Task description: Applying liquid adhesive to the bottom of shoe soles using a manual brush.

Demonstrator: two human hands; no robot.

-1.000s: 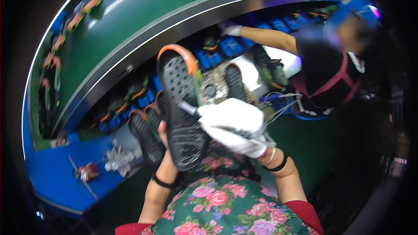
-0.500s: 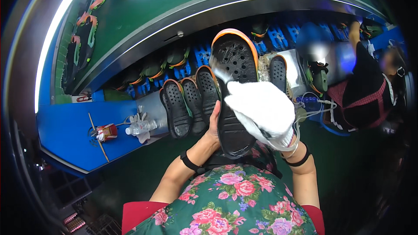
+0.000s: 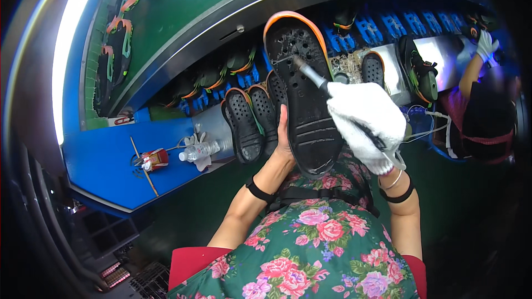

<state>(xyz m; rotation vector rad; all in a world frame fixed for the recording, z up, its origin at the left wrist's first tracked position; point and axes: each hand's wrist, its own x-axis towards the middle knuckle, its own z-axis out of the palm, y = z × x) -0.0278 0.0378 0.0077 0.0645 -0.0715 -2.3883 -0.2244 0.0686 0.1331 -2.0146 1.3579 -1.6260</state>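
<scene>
we see our bare left hand [image 3: 284, 143] holding a black shoe sole with an orange rim [image 3: 303, 88] from behind. the sole stands up in front of us, its bumpy bottom facing us, over our flowery dress [image 3: 321, 249]. our left fingers are hidden behind the sole, so only the thumb side shows, pressed on its left edge. a black band [image 3: 259, 191] sits on that wrist.

our right hand [image 3: 368, 124] wears a white cloth glove. its fingers are curled tight around a thin metal tool [image 3: 311, 75]. the tip of the tool touches the upper part of the sole, near the small holes.

just left of the sole, three more black soles [image 3: 254, 119] stand side by side on the grey work shelf [image 3: 213, 119]. further left, a clear plastic bottle [image 3: 200, 150] lies beside a white rag [image 3: 197, 139], and a small red thing [image 3: 152, 159] and a thin wooden stick [image 3: 144, 166] lie on the blue table [image 3: 100, 171]. a big green curved belt [image 3: 177, 22] runs above, with shoes on it.

at the far right, another person [image 3: 487, 116] in dark clothes reaches up with a white gloved hand [image 3: 486, 44].
</scene>
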